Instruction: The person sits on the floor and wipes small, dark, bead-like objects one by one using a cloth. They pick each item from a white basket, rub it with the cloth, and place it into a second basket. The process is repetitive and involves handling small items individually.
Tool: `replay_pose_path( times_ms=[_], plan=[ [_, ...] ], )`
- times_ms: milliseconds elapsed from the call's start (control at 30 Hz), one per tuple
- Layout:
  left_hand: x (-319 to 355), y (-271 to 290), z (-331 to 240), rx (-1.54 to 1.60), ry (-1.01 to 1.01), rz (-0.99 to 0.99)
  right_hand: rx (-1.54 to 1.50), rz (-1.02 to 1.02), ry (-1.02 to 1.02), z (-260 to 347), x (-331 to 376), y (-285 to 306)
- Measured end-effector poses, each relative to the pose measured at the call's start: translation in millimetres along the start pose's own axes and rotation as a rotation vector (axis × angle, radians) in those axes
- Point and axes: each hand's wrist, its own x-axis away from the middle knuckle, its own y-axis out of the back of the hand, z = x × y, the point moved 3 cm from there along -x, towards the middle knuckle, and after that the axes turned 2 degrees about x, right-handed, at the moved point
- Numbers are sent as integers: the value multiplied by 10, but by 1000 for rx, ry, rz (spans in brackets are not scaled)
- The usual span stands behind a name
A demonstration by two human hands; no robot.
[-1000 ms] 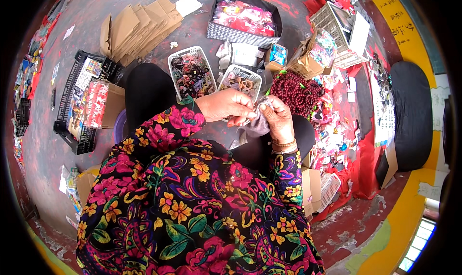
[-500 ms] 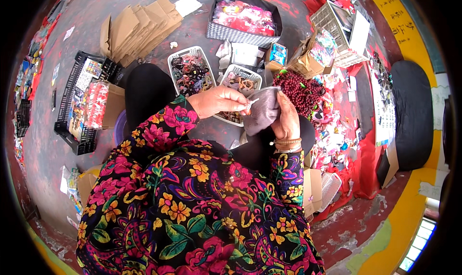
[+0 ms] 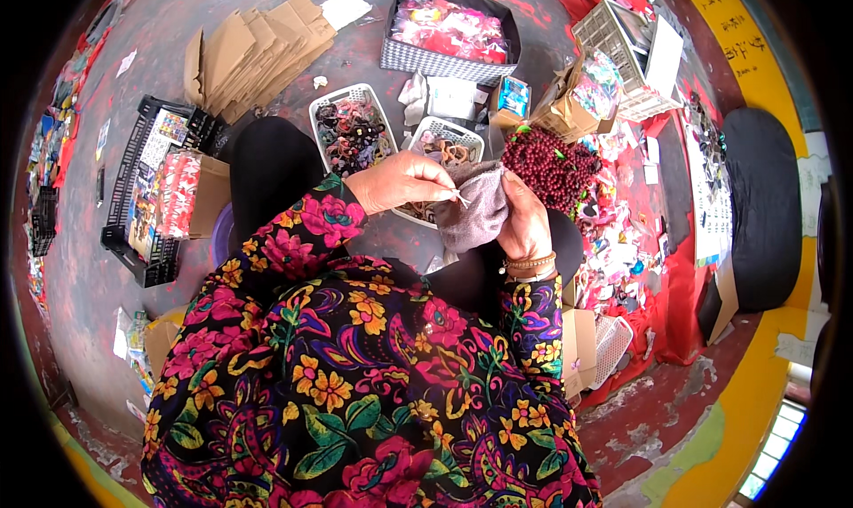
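Right hand point(image 3: 524, 228) gripping soft mauve-grey fabric pouch point(image 3: 475, 208), bracing it upright; left hand point(image 3: 404, 181) pinching thin white string point(image 3: 460, 197) at pouch mouth. White plastic basket of hair ties point(image 3: 354, 135) just beyond left hand.

Soft, matt grey knitted cloth point(image 3: 475, 213), glossy red beads point(image 3: 551, 163), white plastic baskets point(image 3: 330, 108), brown cardboard point(image 3: 249, 55).

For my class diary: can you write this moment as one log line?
left hand: pinching white tag | right hand: holding grey cloth pouch | below: white basket

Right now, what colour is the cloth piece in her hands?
Greyish mauve cloth piece, plain with no pattern, seen in the head view.
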Motion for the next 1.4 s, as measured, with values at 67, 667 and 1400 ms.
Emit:
replay_pose_path(
  times_ms=[67,667,1400],
  plan=[
    [-12,31,3,-93,-22,11,25,31,-27,-20,-4,24],
    [-76,-25,14,-678,-256,-41,399,56,-127,-143,8,0],
    [-40,11,53,-199,136,24,56,34,-127,-113,-28,-64]
  ],
)
